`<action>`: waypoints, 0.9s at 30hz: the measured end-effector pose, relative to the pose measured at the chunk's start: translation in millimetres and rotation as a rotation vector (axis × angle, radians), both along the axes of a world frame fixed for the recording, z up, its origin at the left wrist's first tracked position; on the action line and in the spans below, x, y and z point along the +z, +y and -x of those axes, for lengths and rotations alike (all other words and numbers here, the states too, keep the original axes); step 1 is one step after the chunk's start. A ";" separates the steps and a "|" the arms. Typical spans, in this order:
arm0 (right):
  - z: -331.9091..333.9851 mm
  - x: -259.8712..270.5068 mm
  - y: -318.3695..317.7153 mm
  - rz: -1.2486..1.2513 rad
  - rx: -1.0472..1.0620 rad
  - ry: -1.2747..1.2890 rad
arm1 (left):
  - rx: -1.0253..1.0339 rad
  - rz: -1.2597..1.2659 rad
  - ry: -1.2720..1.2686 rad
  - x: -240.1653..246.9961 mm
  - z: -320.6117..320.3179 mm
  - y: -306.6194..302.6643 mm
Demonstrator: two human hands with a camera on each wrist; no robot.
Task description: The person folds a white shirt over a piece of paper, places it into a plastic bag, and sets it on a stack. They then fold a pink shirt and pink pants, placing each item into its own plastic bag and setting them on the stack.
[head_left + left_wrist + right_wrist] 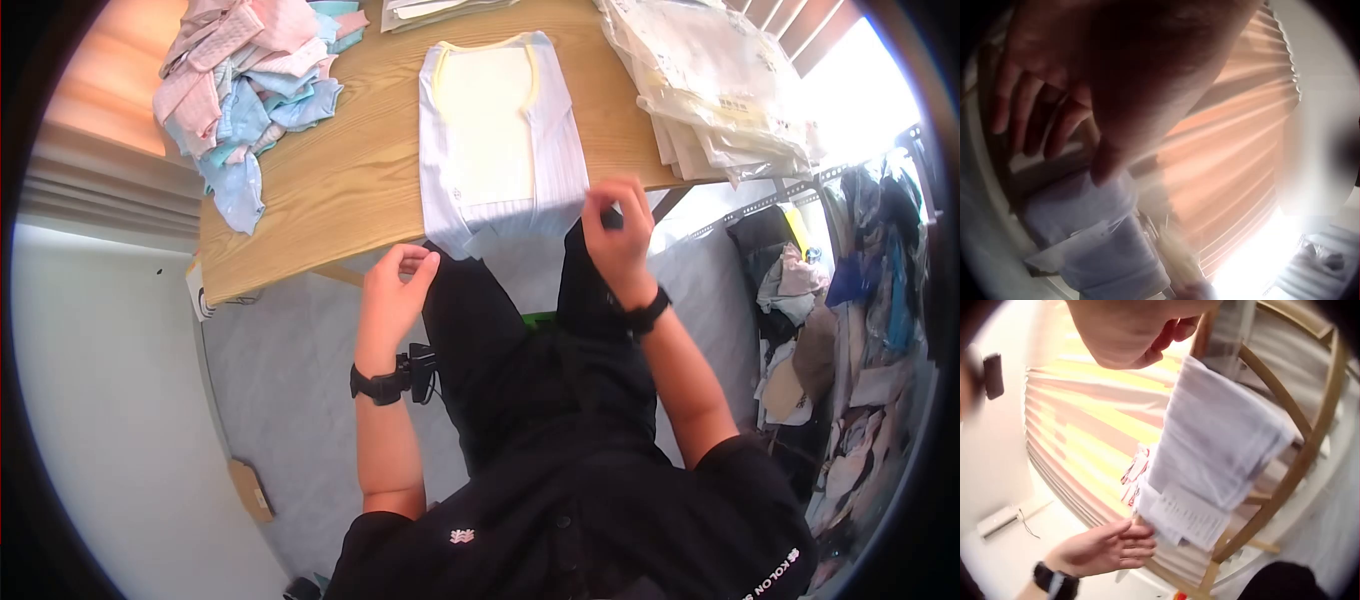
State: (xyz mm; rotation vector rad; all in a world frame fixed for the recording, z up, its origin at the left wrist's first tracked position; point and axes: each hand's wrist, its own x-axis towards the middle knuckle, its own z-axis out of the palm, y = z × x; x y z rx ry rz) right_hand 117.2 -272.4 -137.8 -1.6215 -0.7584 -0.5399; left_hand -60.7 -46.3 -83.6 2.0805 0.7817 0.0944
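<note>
A folded pale lavender garment (500, 140) with yellow trim lies on the wooden table (330, 190), and its lower hem hangs over the front edge. My right hand (615, 225) is at the hem's right corner with its fingers curled; whether they pinch the cloth does not show. In the right wrist view those fingertips (1166, 340) sit just beside the garment's corner (1210, 425). My left hand (400, 285) is at the hem's left corner. Its nearly straight fingers (1129, 544) touch the hem by a printed label (1185, 519).
A heap of pink and blue garments (245, 80) lies on the table's left end. A stack of clear plastic bags (720, 80) covers the right end. More clothes (850, 320) hang or pile up to the right. The table's wooden frame (1310, 444) shows from below.
</note>
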 end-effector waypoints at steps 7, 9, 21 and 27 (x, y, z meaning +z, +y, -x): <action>34.5 -61.4 0.5 -0.232 0.173 1.024 | -0.048 0.450 -0.381 -71.3 -12.4 -2.1; 30.5 -61.4 -1.0 -0.052 0.205 0.918 | -0.023 0.485 -0.386 -76.5 -15.5 -8.3; 34.1 -63.8 -35.5 -0.108 0.571 1.026 | 0.125 0.657 -0.517 -89.7 9.8 -35.2; 49.3 -41.3 -50.7 -0.154 0.565 1.057 | 0.194 0.638 -0.500 -79.3 28.6 -54.5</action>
